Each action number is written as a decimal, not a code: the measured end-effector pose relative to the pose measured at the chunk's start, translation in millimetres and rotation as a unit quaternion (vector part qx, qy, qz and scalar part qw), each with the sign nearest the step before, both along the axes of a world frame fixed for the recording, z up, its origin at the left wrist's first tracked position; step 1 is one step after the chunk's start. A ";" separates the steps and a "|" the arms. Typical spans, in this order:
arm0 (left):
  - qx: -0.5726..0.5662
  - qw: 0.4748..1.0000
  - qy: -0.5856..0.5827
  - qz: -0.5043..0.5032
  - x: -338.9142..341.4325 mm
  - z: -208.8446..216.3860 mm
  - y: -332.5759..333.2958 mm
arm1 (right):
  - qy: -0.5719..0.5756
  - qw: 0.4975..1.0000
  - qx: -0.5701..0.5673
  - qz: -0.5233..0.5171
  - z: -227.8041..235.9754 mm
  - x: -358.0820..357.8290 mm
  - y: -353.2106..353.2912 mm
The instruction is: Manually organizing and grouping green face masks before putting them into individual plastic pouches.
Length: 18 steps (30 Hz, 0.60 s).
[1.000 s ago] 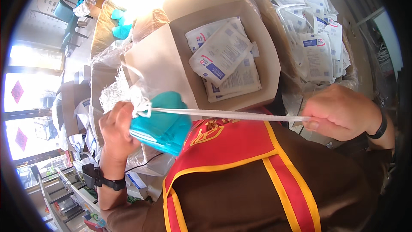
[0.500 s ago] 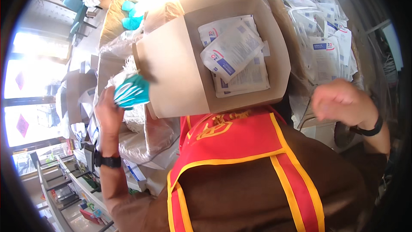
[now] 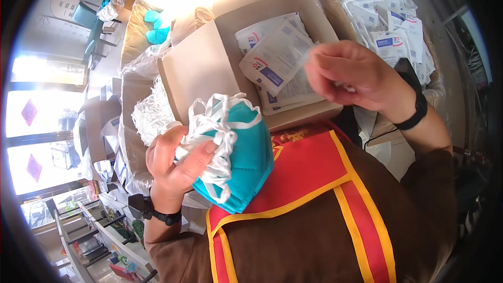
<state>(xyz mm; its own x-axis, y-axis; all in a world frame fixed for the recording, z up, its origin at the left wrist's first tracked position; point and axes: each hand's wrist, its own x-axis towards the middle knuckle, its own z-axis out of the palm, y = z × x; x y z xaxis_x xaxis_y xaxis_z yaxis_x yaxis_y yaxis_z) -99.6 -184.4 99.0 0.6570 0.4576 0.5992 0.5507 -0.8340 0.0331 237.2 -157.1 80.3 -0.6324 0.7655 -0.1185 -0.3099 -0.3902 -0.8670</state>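
In my left hand is a bundle of teal face masks with white straps bunched around my fingers and thumb. The masks are held in front of my apron, beside the near edge of an open cardboard box. Inside that box lie several white flat packets with blue and red print, overlapping one another. My right hand hangs over the box's right side, next to the topmost packet. Its fingers are curled and blurred, so whether anything is between them cannot be made out.
A plastic-lined carton heaped with more white packets stands at the right. On the left, another lined carton holds white tangled straps and teal masks. Shelving and bright windows are farther left.
My left hand has brought the mask bundle from the left carton rightward and nearer to my chest. My right hand has moved left, over the cardboard box.
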 end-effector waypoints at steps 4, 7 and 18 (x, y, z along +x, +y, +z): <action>0.027 0.999 0.042 -0.021 8.3 6.0 -2.0 | -0.097 0.986 0.136 0.003 4.1 -19.9 13.5; 0.044 0.996 0.049 -0.051 12.3 2.1 1.9 | -0.114 0.931 0.346 -0.026 -8.0 -36.5 18.5; -0.005 0.996 0.081 0.028 3.9 2.4 18.2 | -0.322 0.721 0.613 -0.004 30.1 -31.4 -12.9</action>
